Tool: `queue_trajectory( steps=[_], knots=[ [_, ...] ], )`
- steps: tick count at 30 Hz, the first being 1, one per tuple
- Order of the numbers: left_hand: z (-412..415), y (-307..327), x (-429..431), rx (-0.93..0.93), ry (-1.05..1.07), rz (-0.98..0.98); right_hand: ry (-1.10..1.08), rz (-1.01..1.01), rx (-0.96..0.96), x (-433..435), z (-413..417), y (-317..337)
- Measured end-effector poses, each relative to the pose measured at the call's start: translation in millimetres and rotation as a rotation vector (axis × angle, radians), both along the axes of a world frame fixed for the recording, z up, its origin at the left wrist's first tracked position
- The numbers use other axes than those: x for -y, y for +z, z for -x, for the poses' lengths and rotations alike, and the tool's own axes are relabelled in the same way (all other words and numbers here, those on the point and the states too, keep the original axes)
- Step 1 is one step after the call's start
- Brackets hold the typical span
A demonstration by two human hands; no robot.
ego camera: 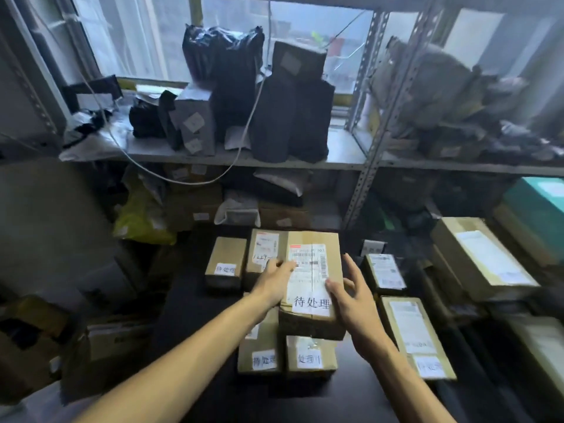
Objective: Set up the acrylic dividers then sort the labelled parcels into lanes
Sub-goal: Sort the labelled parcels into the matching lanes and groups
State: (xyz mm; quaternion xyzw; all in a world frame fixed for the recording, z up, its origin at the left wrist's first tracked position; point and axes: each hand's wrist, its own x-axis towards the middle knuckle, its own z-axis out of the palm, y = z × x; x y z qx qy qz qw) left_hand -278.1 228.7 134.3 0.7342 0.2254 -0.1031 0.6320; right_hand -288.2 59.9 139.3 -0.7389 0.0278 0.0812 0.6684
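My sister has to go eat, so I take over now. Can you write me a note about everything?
Left hand flat on top of the big parcel. Right hand open, fingers spread, at its right edge.
The big parcel is mid-table, over two front parcels; a small parcel lies left, a long parcel right.
No acrylic dividers in view, no lanes made.
Left: set dividers, sort every parcel.

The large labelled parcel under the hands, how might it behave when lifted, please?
The large labelled parcel should feel stiff: it is a squared cardboard box. Seemingly perched on smaller boxes, it may tip if pushed.
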Motion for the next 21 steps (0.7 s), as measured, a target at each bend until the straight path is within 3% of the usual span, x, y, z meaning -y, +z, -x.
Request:
queue_trajectory(
  steps=[5, 10, 13, 16, 21],
  knots=[
    [-1.7, 8.8, 61.2, 0.093, -0.110, -0.046, -0.045, 0.081, 0.037, 59.3, 0.2, -6.1],
    [-12.9, -0.1, 128.7, 0.064, -0.153, -0.084, 0.046, 0.668, 0.166, 113.3, -8.6, -17.9],
    [-25.7, -6.2, 170.0, 0.043, -0.094, -0.095, 0.121, 0.905, 0.211, 144.0, -15.2, -14.6],
    [-44.5, -8.3, 209.0, 0.013, -0.016, -0.131, 0.185, 0.998, 0.237, 169.6, -25.3, -13.7],
    [-63.5, -11.6, 249.1, -0.086, 0.016, -0.217, 0.315, 1.026, 0.078, 204.6, -50.3, -24.1]
  ],
)
